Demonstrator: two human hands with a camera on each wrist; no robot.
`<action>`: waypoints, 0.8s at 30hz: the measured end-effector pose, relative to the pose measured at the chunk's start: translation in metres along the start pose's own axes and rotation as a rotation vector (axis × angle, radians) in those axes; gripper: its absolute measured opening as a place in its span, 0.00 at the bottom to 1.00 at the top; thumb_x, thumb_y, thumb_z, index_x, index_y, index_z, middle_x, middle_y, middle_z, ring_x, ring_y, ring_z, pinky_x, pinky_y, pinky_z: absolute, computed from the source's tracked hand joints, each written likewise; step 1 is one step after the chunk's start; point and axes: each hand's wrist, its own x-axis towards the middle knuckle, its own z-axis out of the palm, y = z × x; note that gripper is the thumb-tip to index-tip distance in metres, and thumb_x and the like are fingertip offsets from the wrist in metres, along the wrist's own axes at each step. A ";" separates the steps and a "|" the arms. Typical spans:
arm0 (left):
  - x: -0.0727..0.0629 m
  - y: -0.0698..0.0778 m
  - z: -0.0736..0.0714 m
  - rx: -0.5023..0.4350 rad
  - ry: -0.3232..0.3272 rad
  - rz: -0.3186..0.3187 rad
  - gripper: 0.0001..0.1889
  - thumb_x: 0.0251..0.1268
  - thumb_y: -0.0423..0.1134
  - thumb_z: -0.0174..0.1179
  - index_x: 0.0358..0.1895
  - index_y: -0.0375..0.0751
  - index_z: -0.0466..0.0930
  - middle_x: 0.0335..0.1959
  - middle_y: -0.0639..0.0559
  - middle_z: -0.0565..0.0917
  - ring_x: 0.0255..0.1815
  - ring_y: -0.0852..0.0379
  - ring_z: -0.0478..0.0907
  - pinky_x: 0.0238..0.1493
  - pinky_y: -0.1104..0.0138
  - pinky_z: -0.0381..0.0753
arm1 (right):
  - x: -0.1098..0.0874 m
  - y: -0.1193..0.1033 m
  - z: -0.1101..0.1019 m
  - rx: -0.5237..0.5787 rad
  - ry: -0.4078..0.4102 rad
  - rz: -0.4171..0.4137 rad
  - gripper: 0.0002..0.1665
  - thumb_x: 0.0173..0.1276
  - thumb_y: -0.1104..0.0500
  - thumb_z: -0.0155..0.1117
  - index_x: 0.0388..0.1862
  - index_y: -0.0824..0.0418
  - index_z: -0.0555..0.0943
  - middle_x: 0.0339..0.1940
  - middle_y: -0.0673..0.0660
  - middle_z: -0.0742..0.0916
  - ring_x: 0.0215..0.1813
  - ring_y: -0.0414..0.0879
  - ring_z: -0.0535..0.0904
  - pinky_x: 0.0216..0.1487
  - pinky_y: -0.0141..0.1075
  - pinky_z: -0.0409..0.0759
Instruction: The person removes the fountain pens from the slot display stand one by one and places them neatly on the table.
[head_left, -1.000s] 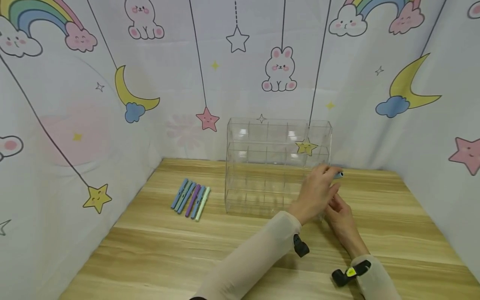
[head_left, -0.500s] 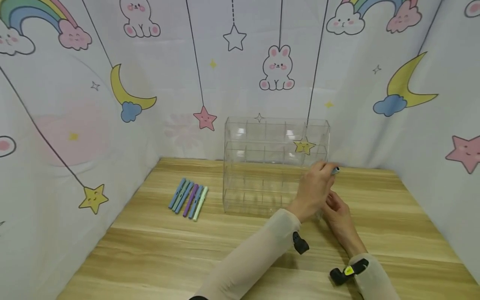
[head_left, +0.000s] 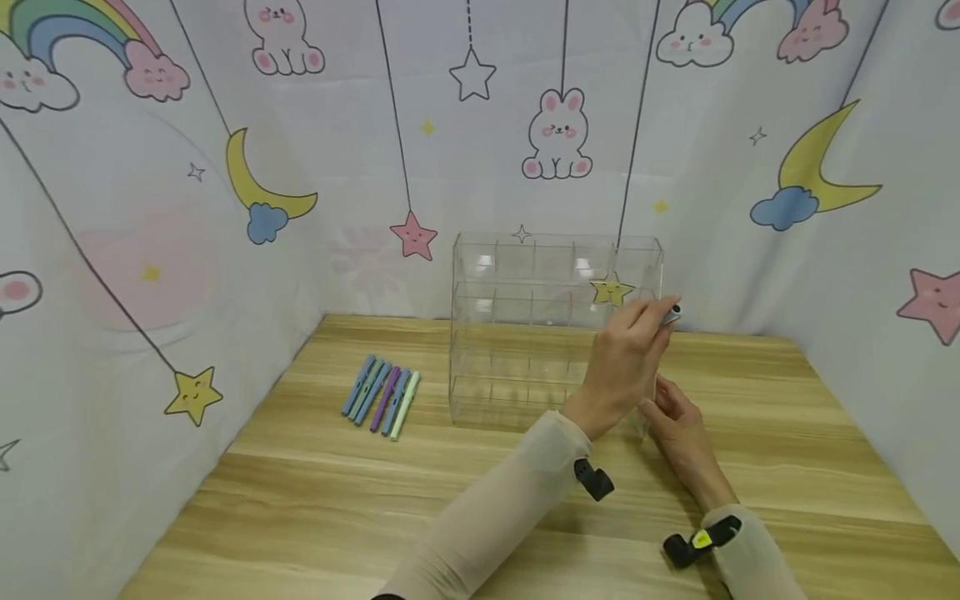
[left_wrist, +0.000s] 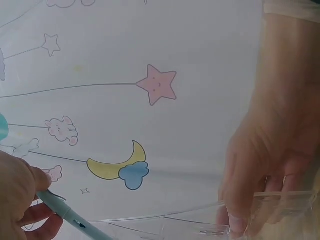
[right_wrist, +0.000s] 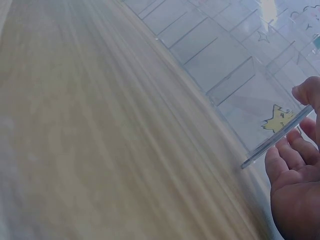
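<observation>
A clear acrylic organizer (head_left: 510, 350) with rows of compartments stands upright at the back of the table. In front of its right part is my left hand (head_left: 618, 367), which pinches a pale blue pen (left_wrist: 75, 218) between thumb and fingers. From the head only the pen's end shows past the fingertips. My right hand (head_left: 684, 437) grips the organizer's lower right side edge, with the thumb on one face of the side panel and the fingers on the other in the right wrist view.
Several blue, green and purple pens (head_left: 382, 396) lie side by side on the wooden table (head_left: 315, 517), left of the organizer. A white cloth (head_left: 345, 150) printed with stars, moons and bunnies hangs round the back and sides.
My left hand has risen along the organizer's right side with the pen. The right hand stays at the side edge. The row of pens has not moved.
</observation>
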 end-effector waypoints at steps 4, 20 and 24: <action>0.003 0.000 -0.005 -0.004 0.048 0.000 0.16 0.80 0.34 0.62 0.65 0.37 0.84 0.51 0.46 0.90 0.51 0.54 0.89 0.55 0.78 0.85 | 0.001 0.001 -0.001 -0.028 0.000 0.017 0.38 0.83 0.55 0.64 0.85 0.63 0.65 0.58 0.25 0.85 0.63 0.19 0.80 0.61 0.17 0.79; 0.039 -0.001 -0.085 0.039 0.363 0.052 0.20 0.81 0.34 0.61 0.69 0.30 0.81 0.49 0.38 0.91 0.50 0.48 0.90 0.59 0.77 0.85 | 0.001 -0.004 0.000 -0.134 0.026 0.048 0.40 0.83 0.52 0.64 0.86 0.62 0.63 0.71 0.43 0.84 0.61 0.17 0.78 0.58 0.16 0.79; 0.039 -0.009 -0.099 0.000 0.388 0.031 0.20 0.80 0.34 0.62 0.69 0.30 0.81 0.51 0.37 0.91 0.52 0.47 0.91 0.60 0.74 0.86 | 0.001 -0.004 0.000 -0.115 0.028 0.057 0.41 0.83 0.51 0.64 0.86 0.63 0.63 0.58 0.26 0.83 0.60 0.15 0.77 0.57 0.16 0.79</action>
